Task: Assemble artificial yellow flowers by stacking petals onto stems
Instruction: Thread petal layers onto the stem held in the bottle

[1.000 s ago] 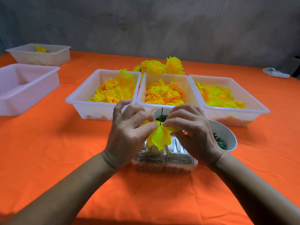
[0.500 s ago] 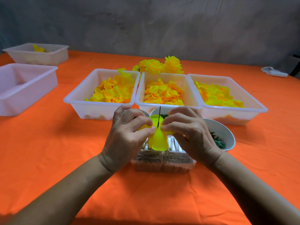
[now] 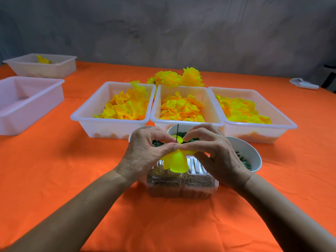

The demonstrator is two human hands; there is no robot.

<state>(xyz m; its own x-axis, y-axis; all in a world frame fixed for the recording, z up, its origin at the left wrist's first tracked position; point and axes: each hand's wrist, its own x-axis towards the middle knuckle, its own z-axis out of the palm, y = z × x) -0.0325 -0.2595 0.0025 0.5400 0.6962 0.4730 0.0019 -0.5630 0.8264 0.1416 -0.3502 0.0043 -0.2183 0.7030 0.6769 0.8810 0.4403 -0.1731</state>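
A: Against the frames before, what differs?

B: Little. The petal hangs lower on the stem, so more of the thin dark stem stands up above the fingers. The left hand pinches the petal's top with thumb and forefinger; the right hand does the same, thumbs meeting at the stem. Both grip it over the clear container on the orange worktop.

A: And from left to right?

B: Two white tubs at far left, then three petal trays: left tray, middle tray, right tray. Finished flowers lie behind them. White bowls of green parts sit under the hands.

A: Any writing?

B: None can be read.
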